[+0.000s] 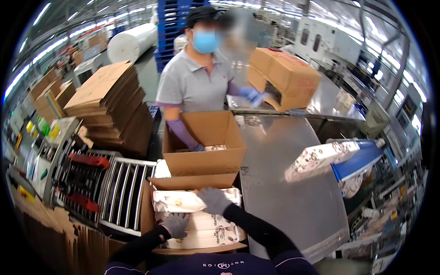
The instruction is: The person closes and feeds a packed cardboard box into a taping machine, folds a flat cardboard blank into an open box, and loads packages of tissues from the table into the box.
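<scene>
Both my hands, in grey gloves, are inside an open cardboard box (143, 208) close in front of me. White wrapped packs with a brownish print (201, 236) lie side by side in it. A long white pack (173, 201) lies across the far side, above the others. My right hand (213, 200) is closed over the right part of this long pack. Against its near edge is my left hand (175, 225), fingers bent toward it and their tips partly hidden.
Across from me, a masked co-worker (197, 78) reaches into a second open box (204, 160). At right are a metal table (293, 197), a wrapped pack (316, 158) and a blue conveyor (360, 160). Left stand a roller conveyor (123, 197) and stacked flat cartons (107, 101).
</scene>
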`<state>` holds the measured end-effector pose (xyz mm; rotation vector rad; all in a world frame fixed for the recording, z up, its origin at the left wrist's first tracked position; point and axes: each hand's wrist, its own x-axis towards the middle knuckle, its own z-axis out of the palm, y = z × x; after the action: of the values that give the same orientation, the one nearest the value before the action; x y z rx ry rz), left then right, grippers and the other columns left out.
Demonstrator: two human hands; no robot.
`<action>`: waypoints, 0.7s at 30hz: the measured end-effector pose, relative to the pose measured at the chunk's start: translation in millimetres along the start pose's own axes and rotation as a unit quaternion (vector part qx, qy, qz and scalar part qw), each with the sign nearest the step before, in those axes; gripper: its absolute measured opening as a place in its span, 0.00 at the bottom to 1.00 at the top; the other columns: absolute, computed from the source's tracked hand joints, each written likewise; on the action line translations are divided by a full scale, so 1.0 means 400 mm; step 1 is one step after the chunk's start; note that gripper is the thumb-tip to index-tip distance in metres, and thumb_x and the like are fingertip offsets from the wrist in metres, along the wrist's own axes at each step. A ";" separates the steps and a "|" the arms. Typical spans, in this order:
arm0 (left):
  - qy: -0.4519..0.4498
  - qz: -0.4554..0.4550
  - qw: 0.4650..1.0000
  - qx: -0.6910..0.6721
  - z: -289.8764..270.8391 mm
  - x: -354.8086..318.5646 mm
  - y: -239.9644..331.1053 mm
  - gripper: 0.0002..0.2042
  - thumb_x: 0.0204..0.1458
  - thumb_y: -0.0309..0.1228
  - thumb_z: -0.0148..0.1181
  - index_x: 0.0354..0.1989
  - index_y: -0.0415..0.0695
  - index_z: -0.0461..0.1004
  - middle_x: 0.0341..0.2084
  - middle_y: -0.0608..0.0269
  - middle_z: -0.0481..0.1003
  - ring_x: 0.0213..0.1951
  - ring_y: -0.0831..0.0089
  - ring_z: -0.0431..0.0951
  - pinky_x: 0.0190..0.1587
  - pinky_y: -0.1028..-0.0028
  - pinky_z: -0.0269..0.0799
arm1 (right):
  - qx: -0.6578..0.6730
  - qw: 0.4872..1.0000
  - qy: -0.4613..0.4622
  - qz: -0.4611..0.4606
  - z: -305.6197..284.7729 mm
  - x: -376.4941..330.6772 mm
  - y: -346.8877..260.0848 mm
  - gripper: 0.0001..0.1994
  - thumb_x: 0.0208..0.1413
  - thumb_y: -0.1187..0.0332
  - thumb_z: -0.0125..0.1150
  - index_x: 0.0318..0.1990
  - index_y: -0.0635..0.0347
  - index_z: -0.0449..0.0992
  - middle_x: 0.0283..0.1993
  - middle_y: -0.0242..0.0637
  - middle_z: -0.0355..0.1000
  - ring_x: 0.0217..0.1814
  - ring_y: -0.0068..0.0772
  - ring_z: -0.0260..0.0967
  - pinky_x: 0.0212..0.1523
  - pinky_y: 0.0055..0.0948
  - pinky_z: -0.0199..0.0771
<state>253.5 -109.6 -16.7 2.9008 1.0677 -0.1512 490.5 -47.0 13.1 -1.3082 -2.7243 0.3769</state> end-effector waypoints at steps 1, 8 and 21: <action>-0.049 -0.065 0.994 -0.068 -0.073 -0.001 0.000 0.32 0.40 0.36 0.62 0.54 0.33 0.62 0.44 0.40 0.70 0.44 0.48 0.73 0.47 0.55 0.69 | -0.012 0.999 -0.040 0.009 0.074 0.050 0.006 0.37 0.41 0.55 0.68 0.57 0.64 0.62 0.55 0.45 0.65 0.58 0.45 0.64 0.57 0.39 0.65; 0.122 -0.498 0.836 -0.195 -0.036 -0.292 -0.182 0.12 0.45 0.35 0.59 0.35 0.42 0.75 0.29 0.45 0.76 0.33 0.48 0.77 0.35 0.55 0.73 | 0.035 0.999 0.007 -0.030 0.115 0.005 0.035 0.36 0.58 0.44 0.49 0.66 0.59 0.53 0.67 0.50 0.54 0.70 0.50 0.50 0.66 0.47 0.52; 0.126 -0.371 0.914 -0.107 -0.037 -0.306 -0.580 0.09 0.44 0.31 0.56 0.31 0.43 0.78 0.27 0.46 0.77 0.33 0.48 0.77 0.38 0.56 0.74 | 0.220 0.783 0.196 0.548 0.675 -0.323 0.047 0.26 0.60 0.59 0.53 0.59 0.69 0.63 0.52 0.54 0.70 0.52 0.51 0.69 0.51 0.39 0.69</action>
<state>11.6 -10.7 8.9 2.2152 2.0309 0.3066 533.9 -184.8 -249.8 -2.2981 -1.1711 0.6460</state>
